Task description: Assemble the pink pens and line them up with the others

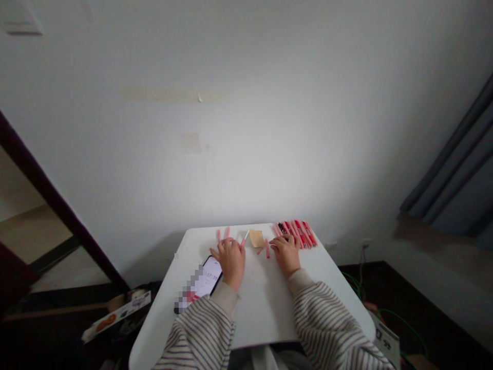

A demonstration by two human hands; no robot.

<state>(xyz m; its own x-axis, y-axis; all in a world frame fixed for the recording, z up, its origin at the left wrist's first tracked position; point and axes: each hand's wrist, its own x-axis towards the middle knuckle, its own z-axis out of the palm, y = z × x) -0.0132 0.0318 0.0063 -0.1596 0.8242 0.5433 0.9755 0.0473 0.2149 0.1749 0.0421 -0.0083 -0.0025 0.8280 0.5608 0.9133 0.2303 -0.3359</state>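
Note:
My left hand [232, 261] is curled at the middle of the table, beside the phone. Between its fingertips is a slim pink-and-white pen [245, 238], its white end pointing up and away. Just right of it lies a yellowish sticky note [257, 239]. Bent fingers close my right hand [287, 255], and a small white bit shows at its fingertips, too small to name. Near those fingertips rest a short pink piece [267, 248] and a smaller pink one [260, 251]. Beyond my right hand is a row of several red and pink pens [306, 234], partly hidden by it.
A phone [210, 275] with a lit screen lies left on the white table [265, 318]. Two pink pieces, one a stick [219, 235], sit near the far edge. A grey-white wall [246, 169] rises behind. Green cables [356, 285] run on the floor at right.

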